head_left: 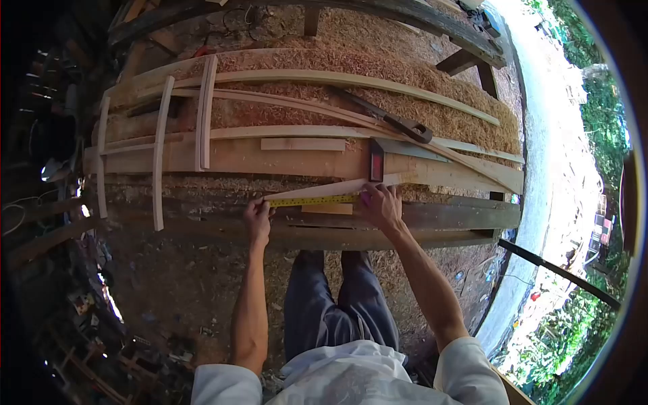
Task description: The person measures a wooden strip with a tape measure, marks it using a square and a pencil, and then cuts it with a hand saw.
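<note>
left hand (pixel 258 219) pinches the end of a yellow steel tape measure (pixel 316 200) while right hand (pixel 380 206) presses its other end on the pale tapered wood strip (pixel 337 188) between them — best kept taut, flush to the edge.

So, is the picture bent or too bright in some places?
Head view: strong fisheye bends the planks into arcs; the ground at right is washed out by sun, the left edge is nearly black; the tape measure and both hands stay sharp.
</note>
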{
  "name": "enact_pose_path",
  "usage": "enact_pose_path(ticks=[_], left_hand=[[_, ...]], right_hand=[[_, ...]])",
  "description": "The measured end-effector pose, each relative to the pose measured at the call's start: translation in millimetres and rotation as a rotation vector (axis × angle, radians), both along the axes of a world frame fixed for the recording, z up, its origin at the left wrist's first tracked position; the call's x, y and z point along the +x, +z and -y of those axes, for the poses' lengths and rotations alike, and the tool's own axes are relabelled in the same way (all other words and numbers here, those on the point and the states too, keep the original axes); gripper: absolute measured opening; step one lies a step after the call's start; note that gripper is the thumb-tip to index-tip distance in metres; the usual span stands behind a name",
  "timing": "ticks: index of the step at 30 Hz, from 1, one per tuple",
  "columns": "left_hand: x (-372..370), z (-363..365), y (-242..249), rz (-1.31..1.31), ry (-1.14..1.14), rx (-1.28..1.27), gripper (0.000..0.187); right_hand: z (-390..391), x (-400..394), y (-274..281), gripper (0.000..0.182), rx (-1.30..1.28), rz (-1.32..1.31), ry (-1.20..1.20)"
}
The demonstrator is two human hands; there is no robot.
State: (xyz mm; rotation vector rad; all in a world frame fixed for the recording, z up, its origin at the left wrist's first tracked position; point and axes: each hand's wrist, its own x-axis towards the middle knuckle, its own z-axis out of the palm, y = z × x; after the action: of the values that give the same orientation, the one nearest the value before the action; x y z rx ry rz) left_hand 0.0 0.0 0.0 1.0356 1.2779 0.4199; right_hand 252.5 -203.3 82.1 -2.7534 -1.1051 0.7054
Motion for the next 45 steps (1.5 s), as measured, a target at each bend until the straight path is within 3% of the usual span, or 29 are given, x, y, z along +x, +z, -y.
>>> enact_pose_path(ticks=[2, 11, 14, 18, 22, 25, 29, 33, 42, 45], left_hand=[[-10, 0, 7, 0.016, 0.004, 0.026, 0.013], [-73, -7, -6, 0.038, -0.019, -0.021, 0.016], [-80, -9, -14, -0.002, -0.045, -0.057, 0.018], [-47, 4, -7, -0.074, -0.118, -0.060, 0.018], [6, 38, -8, 0.077, -0.167, -0.140, 0.015], [50, 73, -10, 0.240, -0.093, -0.195, 0.016], [94, 112, -28, 0.176, -0.139, -0.079, 0.013], [122, 135, -4, 0.201, -0.168, -0.175, 0.010], [155, 192, -1, 0.107, -0.218, -0.103, 0.014], [169, 216, -5, 0.082, -0.175, -0.108, 0.016]], right_hand=[[3, -10, -5, 0.049, 0.056, 0.042, 0.001], [4, -56, -3, 0.072, -0.091, -0.112, -0.060], [11, -66, -19, 0.048, -0.077, -0.134, -0.067], [31, -57, -8, 0.034, -0.026, -0.126, -0.176], [70, -30, 26, 0.034, -0.004, 0.008, -0.323], [101, 1, 45, 0.035, -0.135, -0.089, -0.418], [155, 31, 34, 0.035, -0.026, -0.026, -0.462], [183, 55, 37, 0.034, -0.024, -0.048, -0.511], [252, 81, 9, 0.043, 0.046, -0.041, -0.595], [277, 93, -4, 0.047, -0.016, -0.070, -0.498]])
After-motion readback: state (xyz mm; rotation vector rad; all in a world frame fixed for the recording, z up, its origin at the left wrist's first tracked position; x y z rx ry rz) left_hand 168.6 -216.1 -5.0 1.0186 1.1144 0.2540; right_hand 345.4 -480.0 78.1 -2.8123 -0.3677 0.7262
